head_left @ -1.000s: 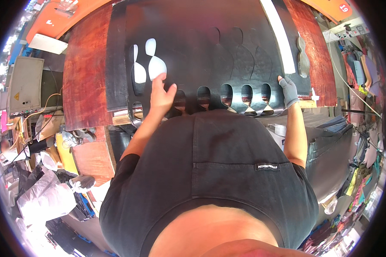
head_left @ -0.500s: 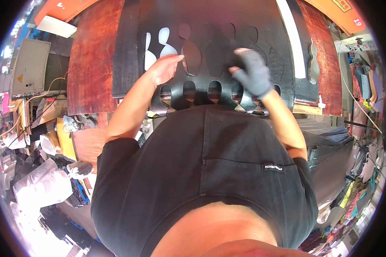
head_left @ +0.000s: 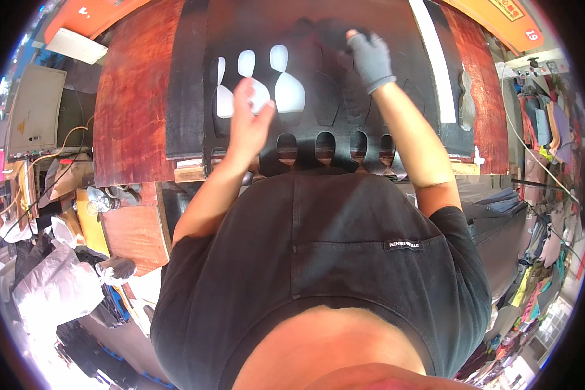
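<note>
A black sheet point(head_left: 396, 123) lies in front of me with shoe-sole-shaped outlines cut into it. On its left part, several white patches point(head_left: 290, 94) show through sole-shaped openings. My bare left hand point(head_left: 248, 127) hovers over the second opening, fingers apart, slightly blurred and holding nothing. Farther off and to the right, my right hand point(head_left: 372, 60), in a grey glove with bare fingertips, is closed on a dark sole-shaped piece point(head_left: 328, 32). Motion blurs that piece against the sheet. Cut outlines, their pieces still in place, lie below the right hand.
Reddish-brown boards point(head_left: 136, 97) flank the sheet. A white strip point(head_left: 439, 71) and a metal sole-shaped cutting die point(head_left: 465, 97) lie at its right. Oval holes point(head_left: 325, 146) line the near edge. An orange machine part point(head_left: 500, 19) stands at the far right; plastic bags point(head_left: 58, 279) sit lower left.
A third opening now shows white where a dark piece lay. My right hand has moved away from me with a dark piece; my left hand has drawn slightly nearer to me.
</note>
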The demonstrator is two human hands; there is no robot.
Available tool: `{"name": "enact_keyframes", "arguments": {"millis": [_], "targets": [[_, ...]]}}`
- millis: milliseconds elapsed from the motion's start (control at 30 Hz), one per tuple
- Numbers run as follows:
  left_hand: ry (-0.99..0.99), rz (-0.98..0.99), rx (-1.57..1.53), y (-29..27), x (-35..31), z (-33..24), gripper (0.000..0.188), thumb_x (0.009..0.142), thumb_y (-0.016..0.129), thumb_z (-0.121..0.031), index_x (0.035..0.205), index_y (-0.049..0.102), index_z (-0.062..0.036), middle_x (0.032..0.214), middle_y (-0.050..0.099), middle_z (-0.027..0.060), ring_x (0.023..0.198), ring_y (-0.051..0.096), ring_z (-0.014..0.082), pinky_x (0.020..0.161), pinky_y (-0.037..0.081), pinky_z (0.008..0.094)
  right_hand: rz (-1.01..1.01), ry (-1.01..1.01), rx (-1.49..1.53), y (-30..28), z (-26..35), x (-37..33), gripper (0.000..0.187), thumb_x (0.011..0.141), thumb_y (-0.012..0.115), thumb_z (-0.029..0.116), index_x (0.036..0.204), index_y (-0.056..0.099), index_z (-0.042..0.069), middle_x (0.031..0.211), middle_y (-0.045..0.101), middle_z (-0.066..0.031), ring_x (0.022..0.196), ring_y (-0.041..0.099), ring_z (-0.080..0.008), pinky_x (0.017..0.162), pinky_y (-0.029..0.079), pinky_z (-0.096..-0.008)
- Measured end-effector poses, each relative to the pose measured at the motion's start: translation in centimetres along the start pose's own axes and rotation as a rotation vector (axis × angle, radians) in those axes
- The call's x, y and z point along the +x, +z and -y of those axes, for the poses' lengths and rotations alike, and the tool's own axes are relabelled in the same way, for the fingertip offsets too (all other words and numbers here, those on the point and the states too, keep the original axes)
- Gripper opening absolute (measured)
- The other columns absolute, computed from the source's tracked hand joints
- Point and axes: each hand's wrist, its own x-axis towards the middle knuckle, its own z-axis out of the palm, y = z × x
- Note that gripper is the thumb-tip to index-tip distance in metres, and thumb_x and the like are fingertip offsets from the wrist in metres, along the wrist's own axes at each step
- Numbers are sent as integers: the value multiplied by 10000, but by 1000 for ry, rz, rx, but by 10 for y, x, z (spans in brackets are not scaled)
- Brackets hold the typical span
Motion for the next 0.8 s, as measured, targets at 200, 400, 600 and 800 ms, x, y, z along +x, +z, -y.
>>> {"name": "enact_keyframes", "arguments": {"millis": [200,400,600,800], "targets": [[-746,626,-39,30,20,-12,627,840,617,-348,1299,393,16,1223,486,109,1081,481,212,885,385,326,317,-979,-912,-28,-7,-26,289,781,624,65,1069,604,65,997,627,-136,901,608,-314,798,501,-354],[-949,844,58,49,78,-4,318,819,635,-353,989,588,-89,1014,608,31,877,529,166,760,373,288,521,-865,-875,-37,-69,-60,453,708,649,107,1145,549,39,1175,554,-147,1101,510,-351,938,407,-419],[-1034,694,-498,62,74,-1,224,821,610,-233,992,598,-88,884,619,30,725,549,167,762,436,334,488,-800,-726,-36,-66,-64,404,765,645,173,1134,554,39,1130,573,-144,1065,524,-337,905,414,-426],[-1052,379,-811,73,60,1,130,819,557,-144,925,585,-75,746,543,13,676,511,166,696,448,320,464,-959,-830,-35,-60,-73,477,750,681,281,1126,548,20,1075,581,-167,1034,534,-369,867,436,-433]]}}
